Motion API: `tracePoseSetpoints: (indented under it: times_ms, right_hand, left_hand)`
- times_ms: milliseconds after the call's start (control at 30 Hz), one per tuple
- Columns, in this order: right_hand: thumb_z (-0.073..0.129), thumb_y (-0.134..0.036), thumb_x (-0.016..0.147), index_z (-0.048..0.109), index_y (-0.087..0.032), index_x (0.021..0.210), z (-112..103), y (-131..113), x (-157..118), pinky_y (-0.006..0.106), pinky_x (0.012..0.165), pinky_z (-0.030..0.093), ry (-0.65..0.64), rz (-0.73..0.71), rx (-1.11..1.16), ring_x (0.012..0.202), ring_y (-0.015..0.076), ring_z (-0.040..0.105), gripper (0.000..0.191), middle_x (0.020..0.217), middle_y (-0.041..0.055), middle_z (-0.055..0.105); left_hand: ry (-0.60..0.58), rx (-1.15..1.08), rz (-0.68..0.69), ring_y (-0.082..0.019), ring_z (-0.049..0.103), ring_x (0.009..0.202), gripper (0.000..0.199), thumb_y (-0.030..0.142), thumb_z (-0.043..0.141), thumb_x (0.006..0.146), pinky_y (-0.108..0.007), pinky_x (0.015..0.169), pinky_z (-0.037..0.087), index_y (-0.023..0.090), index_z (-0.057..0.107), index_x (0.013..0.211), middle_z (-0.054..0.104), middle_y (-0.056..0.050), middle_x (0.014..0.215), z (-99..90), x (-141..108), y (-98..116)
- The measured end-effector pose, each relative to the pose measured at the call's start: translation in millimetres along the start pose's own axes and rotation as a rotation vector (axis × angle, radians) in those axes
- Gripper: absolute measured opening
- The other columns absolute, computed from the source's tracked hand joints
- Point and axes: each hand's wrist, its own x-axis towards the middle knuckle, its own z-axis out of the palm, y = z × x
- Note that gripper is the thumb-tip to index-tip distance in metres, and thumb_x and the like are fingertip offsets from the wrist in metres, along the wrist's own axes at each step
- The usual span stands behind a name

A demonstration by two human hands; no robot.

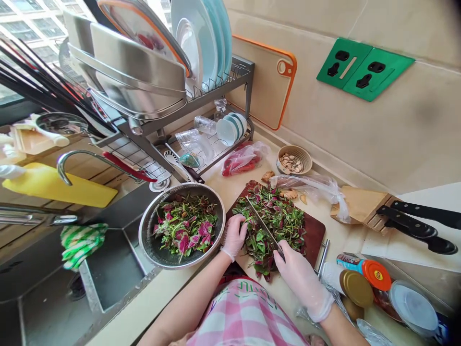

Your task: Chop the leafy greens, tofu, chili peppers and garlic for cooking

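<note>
My right hand (298,275), in a clear glove, is closed around the black handle of a kitchen knife. The knife's blade (264,226) lies across chopped red-and-green leafy greens (284,216) heaped on a dark brown cutting board (317,231). At the board's left edge, my left hand (235,236), gloved too, has its fingers curled in on some of the greens, left of the blade. Its fingertips are partly hidden. Just left of that hand, a metal colander (143,235) holds more leafy greens, largely uncut.
A sink (111,269) lies at left, near a yellow bottle (61,185). Behind stands a dish rack (248,72) with pans and plates. A small basket of garlic (293,161) and plastic bags sit beyond the board. A knife block (378,209) and jars (356,288) are at right.
</note>
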Motion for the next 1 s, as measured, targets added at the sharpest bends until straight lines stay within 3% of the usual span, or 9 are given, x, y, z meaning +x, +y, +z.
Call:
tracePoseSetpoints:
  times_ms: [200, 400, 500, 600, 667, 767, 867, 1000]
  right_hand:
    - [0.041, -0.020, 0.089, 0.053, -0.017, 0.091, 15, -7, 21, 0.024, 0.047, 0.029, -0.109, 0.062, -0.158, 0.063, 0.0184, 0.066, 0.013, 0.070, 0.0070, 0.068]
    - [0.038, -0.022, 0.091, 0.053, -0.015, 0.096, 47, -1, 33, 0.023, 0.047, 0.031, -0.058, 0.114, -0.110, 0.060, 0.0157, 0.065, 0.018, 0.073, 0.0069, 0.069]
    - [0.036, -0.025, 0.090, 0.054, -0.015, 0.099, 51, 8, 33, 0.023, 0.052, 0.037, -0.026, 0.075, -0.037, 0.064, 0.0168, 0.065, 0.022, 0.076, 0.0067, 0.069]
    - [0.036, -0.027, 0.089, 0.056, -0.016, 0.100, 44, 14, 30, 0.024, 0.058, 0.042, 0.012, 0.028, 0.045, 0.072, 0.0177, 0.066, 0.025, 0.083, 0.0075, 0.070]
    - [0.037, -0.029, 0.088, 0.057, -0.017, 0.100, 35, 16, 25, 0.024, 0.058, 0.043, 0.058, 0.010, 0.058, 0.072, 0.0182, 0.067, 0.026, 0.084, 0.0077, 0.070]
    - [0.037, -0.030, 0.087, 0.058, -0.019, 0.095, 18, 13, 15, 0.026, 0.055, 0.043, 0.137, -0.033, 0.027, 0.064, 0.0192, 0.066, 0.025, 0.080, 0.0074, 0.071]
    - [0.039, -0.029, 0.086, 0.058, -0.019, 0.092, 2, 1, 13, 0.025, 0.053, 0.042, 0.136, -0.102, 0.000, 0.062, 0.0189, 0.066, 0.022, 0.078, 0.0065, 0.070]
    - [0.039, -0.026, 0.088, 0.056, -0.019, 0.093, -3, -19, 27, 0.024, 0.053, 0.037, 0.044, -0.119, -0.063, 0.062, 0.0164, 0.064, 0.019, 0.074, 0.0046, 0.069]
  left_hand:
    - [-0.069, 0.193, 0.049, -0.019, 0.051, 0.102, 0.025, 0.014, 0.043, 0.083, -0.035, 0.093, 0.037, 0.025, 0.062, 0.095, 0.061, -0.003, 0.105, 10.5, 4, -8]
    - [-0.164, 0.224, 0.011, -0.022, 0.050, 0.105, 0.028, 0.010, 0.047, 0.077, -0.040, 0.094, 0.036, 0.026, 0.063, 0.094, 0.060, -0.004, 0.105, 13.1, 6, -7]
    - [-0.064, 0.139, 0.036, -0.022, 0.046, 0.115, 0.027, 0.022, 0.048, 0.083, -0.041, 0.099, 0.035, 0.024, 0.055, 0.109, 0.054, -0.006, 0.119, 3.8, -1, -8]
    - [0.059, 0.142, 0.062, -0.025, 0.034, 0.128, 0.053, 0.036, 0.054, 0.082, -0.045, 0.106, 0.028, 0.019, 0.038, 0.129, 0.040, -0.012, 0.136, -10.0, -20, -14]
    - [0.066, 0.196, 0.069, -0.027, 0.031, 0.130, 0.059, 0.038, 0.056, 0.080, -0.046, 0.108, 0.025, 0.018, 0.034, 0.131, 0.038, -0.013, 0.138, -17.0, -34, -19]
    - [0.010, 0.288, 0.029, -0.027, 0.042, 0.119, 0.041, 0.034, 0.052, 0.083, -0.046, 0.103, 0.031, 0.021, 0.046, 0.121, 0.050, -0.010, 0.125, -20.5, -47, -23]
    - [-0.040, 0.347, -0.003, -0.022, 0.052, 0.096, 0.021, 0.030, 0.044, 0.087, -0.041, 0.093, 0.038, 0.023, 0.059, 0.100, 0.060, -0.005, 0.098, -19.4, -45, -22]
    - [-0.037, 0.295, -0.003, -0.016, 0.052, 0.079, 0.024, 0.026, 0.040, 0.088, -0.032, 0.085, 0.039, 0.021, 0.062, 0.083, 0.057, -0.001, 0.076, -20.4, -32, -15]
